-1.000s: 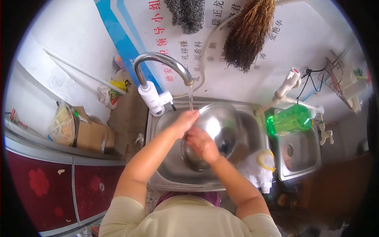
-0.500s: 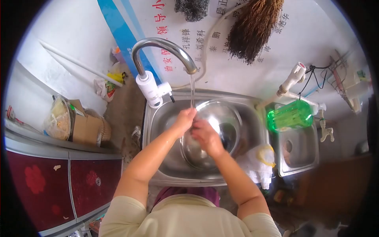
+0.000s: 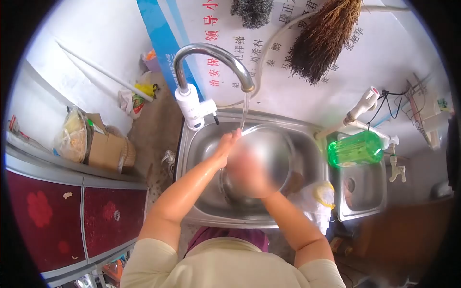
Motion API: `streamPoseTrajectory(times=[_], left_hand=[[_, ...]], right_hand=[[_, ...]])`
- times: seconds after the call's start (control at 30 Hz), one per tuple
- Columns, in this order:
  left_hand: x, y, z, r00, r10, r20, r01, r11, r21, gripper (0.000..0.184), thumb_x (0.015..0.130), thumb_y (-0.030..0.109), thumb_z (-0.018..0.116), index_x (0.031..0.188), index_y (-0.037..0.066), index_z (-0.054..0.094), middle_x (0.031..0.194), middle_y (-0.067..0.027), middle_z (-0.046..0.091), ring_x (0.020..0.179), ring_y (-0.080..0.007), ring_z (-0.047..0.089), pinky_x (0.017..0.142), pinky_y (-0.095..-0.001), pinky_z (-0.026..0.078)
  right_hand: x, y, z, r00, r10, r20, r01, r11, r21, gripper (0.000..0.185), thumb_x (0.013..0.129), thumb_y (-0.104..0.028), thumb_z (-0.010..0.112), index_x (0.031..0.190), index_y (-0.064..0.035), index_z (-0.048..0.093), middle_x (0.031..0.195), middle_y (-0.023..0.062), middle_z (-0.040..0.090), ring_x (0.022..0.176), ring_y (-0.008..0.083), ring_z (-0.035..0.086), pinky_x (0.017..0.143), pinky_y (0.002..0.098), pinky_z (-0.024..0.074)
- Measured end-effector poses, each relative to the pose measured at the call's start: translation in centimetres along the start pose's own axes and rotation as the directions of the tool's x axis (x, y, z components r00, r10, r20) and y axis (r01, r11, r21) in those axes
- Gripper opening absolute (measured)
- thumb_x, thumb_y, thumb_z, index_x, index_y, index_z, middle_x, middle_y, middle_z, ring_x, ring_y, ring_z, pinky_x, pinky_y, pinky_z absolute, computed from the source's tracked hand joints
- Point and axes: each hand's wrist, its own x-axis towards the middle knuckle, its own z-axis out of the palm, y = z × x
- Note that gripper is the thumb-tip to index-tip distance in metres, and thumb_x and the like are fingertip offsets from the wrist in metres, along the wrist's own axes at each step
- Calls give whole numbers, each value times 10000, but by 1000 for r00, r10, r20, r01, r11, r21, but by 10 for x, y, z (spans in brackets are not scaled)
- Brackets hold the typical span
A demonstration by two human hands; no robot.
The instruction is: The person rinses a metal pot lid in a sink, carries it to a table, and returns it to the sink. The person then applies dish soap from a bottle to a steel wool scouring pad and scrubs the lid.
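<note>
Water [image 3: 245,113] runs in a thin stream from the curved chrome faucet [image 3: 213,49] on a white base. My left hand [image 3: 229,145] is at the lower end of the stream, wet, its fingers stretched upward and holding nothing I can see. Close beside it, my right hand [image 3: 249,170] is smeared by a round blur, so its fingers do not show. Both hands are over a round, shiny metal basin [image 3: 286,156] inside the stainless steel sink [image 3: 311,158]. Part of the basin is hidden by the hands and the blur.
A white cloth with a yellow edge [image 3: 317,199] hangs over the sink's right rim. A green bottle [image 3: 355,150] lies across the small side basin [image 3: 357,209], near a white tap [image 3: 367,103]. A brush broom [image 3: 321,45] and a steel scourer [image 3: 252,12] hang on the wall.
The whole scene has shifted slightly to the right and the view has tilted a little. Both hands stay together under the faucet; the right one is now hidden by blur.
</note>
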Motion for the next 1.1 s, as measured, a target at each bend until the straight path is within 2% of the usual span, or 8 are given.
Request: streamPoseTrajectory(times=[0.17,0.37,0.53,0.7,0.87,0.97,1.0,1.1], left_hand=[[-3,23,11,951,298,-79,-291,953,89,492,937,390,364,764,-35,539,618,-146,523,610,-189,493,602,-355,411],[-19,24,4,991,131,39,-136,941,311,484,951,416,356,846,-21,536,723,-51,545,703,-117,442,682,-298,404],[-22,58,-5,959,240,153,-283,857,431,320,937,292,442,943,-3,565,740,-50,562,720,-96,476,669,-279,416],[-29,61,-29,936,105,337,-188,956,225,274,926,226,476,1057,-2,552,854,15,581,772,-68,498,725,-229,424],[-41,-24,-28,996,69,56,-69,998,5,284,941,296,424,946,55,575,773,4,591,662,-94,549,553,-270,438],[-42,-16,-18,957,267,-112,-211,908,362,294,928,282,428,806,48,558,636,-81,574,566,-195,551,544,-342,425],[-39,-11,-16,942,303,-148,-209,869,448,294,924,275,433,790,44,556,614,-104,567,551,-220,550,543,-352,423],[-29,-25,-19,919,324,-226,-197,870,451,291,908,251,440,758,25,546,619,-166,558,591,-338,552,561,-400,419]], right_hand=[[26,15,-5,993,2,-121,-22,986,-164,174,618,-124,707,775,-103,633,1070,79,562,1033,310,514,941,496,362],[35,79,-51,889,374,-265,-402,914,-60,158,682,-132,693,776,-78,579,1176,135,531,1057,315,509,964,521,320],[42,70,-85,857,510,-69,-507,860,57,260,703,-157,705,850,-62,512,861,115,588,763,276,558,718,351,446],[26,79,-95,887,348,-303,-366,931,0,253,709,-109,688,862,-52,495,726,104,553,652,245,527,643,315,445],[8,97,-88,776,418,-472,-450,892,50,170,728,-116,679,780,-35,539,710,105,570,648,233,553,643,319,462],[-13,118,-43,739,358,-571,-462,886,-42,96,749,-97,648,750,-37,573,778,138,608,716,273,594,677,347,480],[-6,76,-40,727,614,-307,-575,789,217,56,764,-73,621,750,-45,576,888,171,613,834,311,590,741,366,477],[-10,15,10,994,78,-81,-86,992,-95,129,632,15,628,697,-80,571,1017,138,598,1084,312,517,1013,408,325]])
